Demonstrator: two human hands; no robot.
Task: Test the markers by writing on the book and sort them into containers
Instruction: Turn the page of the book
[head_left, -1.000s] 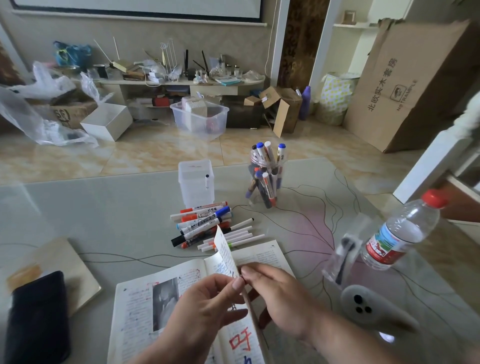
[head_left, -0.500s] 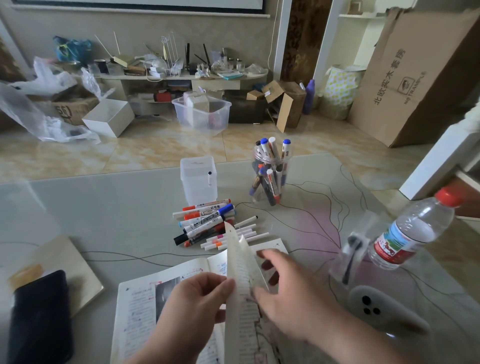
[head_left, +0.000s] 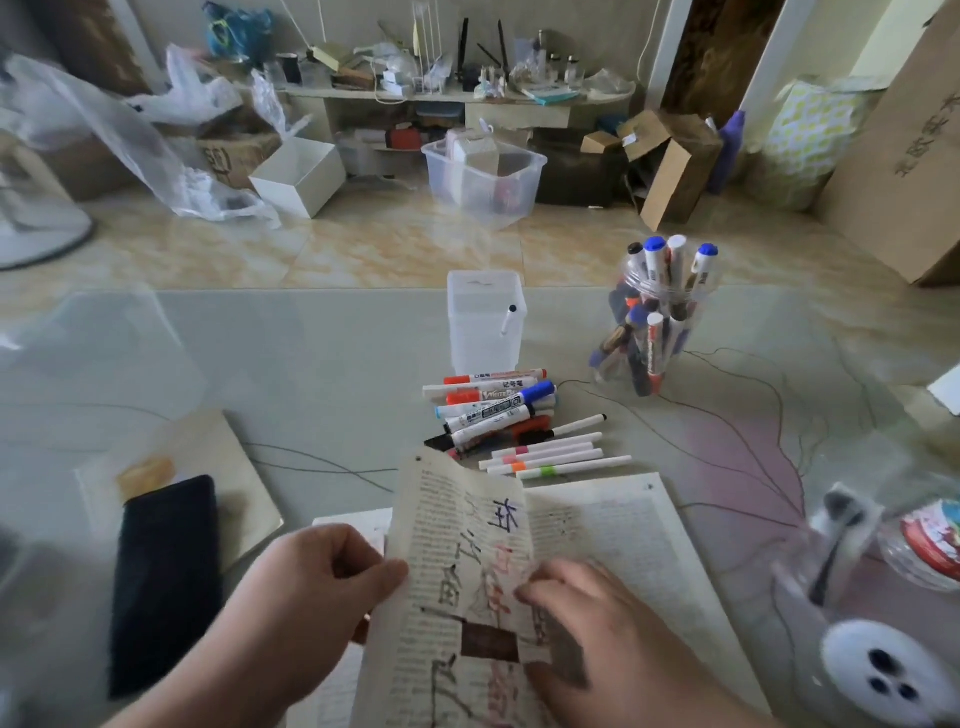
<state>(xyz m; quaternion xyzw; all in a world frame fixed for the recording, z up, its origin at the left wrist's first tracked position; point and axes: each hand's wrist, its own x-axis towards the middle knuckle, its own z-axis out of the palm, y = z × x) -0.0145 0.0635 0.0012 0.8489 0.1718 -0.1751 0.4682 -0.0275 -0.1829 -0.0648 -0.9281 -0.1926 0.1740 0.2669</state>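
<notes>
An open book (head_left: 613, 525) lies on the table before me. My left hand (head_left: 306, 597) pinches the edge of a raised page (head_left: 457, 545) covered in marker scribbles. My right hand (head_left: 592, 623) rests with spread fingers on the right side of the book, beside that page. A pile of markers (head_left: 498, 410) lies just beyond the book, with several thin white pens (head_left: 556, 457) at its near side. Behind it stands a clear square container (head_left: 483, 332) holding one marker. A clear round jar (head_left: 649, 338) to the right is full of markers.
A black phone (head_left: 166, 577) lies on a notebook (head_left: 218, 467) at the left. At the right edge are a clear cup with a dark object (head_left: 836, 540), a water bottle (head_left: 930, 535) and a grey device (head_left: 883, 670). Boxes and bags crowd the floor beyond the table.
The page has swung from upright over toward the left, showing its written side. My right hand let go of the page and dropped onto the right-hand side of the book.
</notes>
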